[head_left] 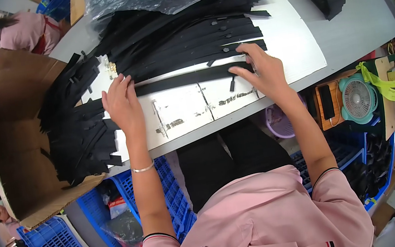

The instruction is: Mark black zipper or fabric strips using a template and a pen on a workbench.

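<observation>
Head view: your left hand (pixel 125 106) has its fingers loosely bent at the left end of a black strip (pixel 181 80), pinching or just pressing, can't tell; your right hand (pixel 265 70) has thumb and forefinger parted at the other end, grip unclear. Strip lies lengthwise across the white board (pixel 291 33), below the strip pile (pixel 185 38), probably spanned to keep it straight.
</observation>
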A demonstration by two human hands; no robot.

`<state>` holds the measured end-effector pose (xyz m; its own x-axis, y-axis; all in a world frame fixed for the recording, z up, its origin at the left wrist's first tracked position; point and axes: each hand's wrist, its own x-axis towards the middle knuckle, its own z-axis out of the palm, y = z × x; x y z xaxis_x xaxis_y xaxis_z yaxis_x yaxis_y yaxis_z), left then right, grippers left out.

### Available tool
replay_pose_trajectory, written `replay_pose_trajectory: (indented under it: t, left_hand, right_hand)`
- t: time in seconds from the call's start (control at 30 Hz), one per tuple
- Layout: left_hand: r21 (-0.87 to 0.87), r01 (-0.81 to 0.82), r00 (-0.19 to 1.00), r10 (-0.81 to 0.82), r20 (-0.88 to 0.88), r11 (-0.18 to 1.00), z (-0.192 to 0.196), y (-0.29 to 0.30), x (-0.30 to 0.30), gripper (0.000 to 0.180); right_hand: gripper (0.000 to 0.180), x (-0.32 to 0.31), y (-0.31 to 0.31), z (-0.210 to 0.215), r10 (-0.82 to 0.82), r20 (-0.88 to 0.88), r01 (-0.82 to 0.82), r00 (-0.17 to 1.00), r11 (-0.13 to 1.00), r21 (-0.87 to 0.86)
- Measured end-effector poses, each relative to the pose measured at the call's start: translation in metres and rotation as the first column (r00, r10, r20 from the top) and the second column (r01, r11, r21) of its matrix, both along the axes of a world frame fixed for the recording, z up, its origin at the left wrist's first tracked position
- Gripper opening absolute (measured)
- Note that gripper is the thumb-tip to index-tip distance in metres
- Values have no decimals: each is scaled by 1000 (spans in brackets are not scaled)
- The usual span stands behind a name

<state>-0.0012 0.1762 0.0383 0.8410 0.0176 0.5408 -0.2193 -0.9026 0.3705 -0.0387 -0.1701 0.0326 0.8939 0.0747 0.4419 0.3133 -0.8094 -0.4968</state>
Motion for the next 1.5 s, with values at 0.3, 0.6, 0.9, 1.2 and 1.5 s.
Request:
replay_pose_trajectory:
  t: [0.3,0.6,0.9,1.2,1.5]
  left_hand:
    - [-101,367,916,-379,-134,925,-6,-105,-75,29]
    - [-30,379,906,-377,-193,925,-9,-136,-93,44]
    - [16,368,880,-342,-331,930,-3,-128,-106,59]
    - [-26,263,903,-256,-346,964,2,-86,-116,54]
    - [-187,289,923,-325,-206,939,4,-128,-102,43]
  right_hand:
    - [25,19,0,0,-30,-78,61,997,894,443]
    - [31,-80,7,1,-17,131,13,991,999,29]
    - [46,-78,-40,-5,-21,77,39,997,973,-230]
    - [41,-77,-43,-9,-25,52,36,998,975,-219]
    - [31,-76,-41,-11,-35,145,53,989,991,-121]
